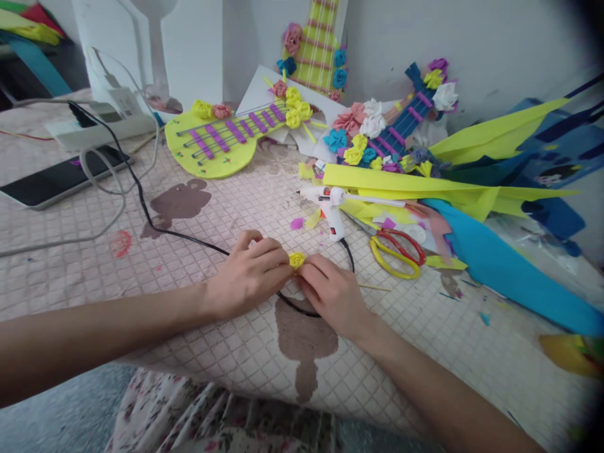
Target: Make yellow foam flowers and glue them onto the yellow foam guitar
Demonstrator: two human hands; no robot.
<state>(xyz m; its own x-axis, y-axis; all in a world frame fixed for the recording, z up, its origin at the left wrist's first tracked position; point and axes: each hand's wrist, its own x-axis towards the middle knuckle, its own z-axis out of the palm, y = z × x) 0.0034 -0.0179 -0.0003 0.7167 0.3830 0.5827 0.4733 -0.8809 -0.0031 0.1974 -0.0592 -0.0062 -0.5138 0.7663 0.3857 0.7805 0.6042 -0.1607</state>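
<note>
Between my two hands is a small yellow paper flower (296,260), pinched from both sides just above the quilted tablecloth. My left hand (250,274) grips its left edge with the fingertips, while my right hand (333,292) holds the right edge with curled fingers. Parts of the flower are covered by the fingertips. A white hot glue gun (333,211) lies beyond my right hand, its black cord (297,307) running beneath both hands. Scissors (396,251) with red and yellow handles rest to the right of the glue gun.
Paper guitars decorated with flowers, a yellow one (212,145) and a blue one (396,135), lie at the back. Yellow crepe paper (415,182) and a blue strip (500,270) spread on the right. A phone (66,176) and a power strip (101,129) occupy the left.
</note>
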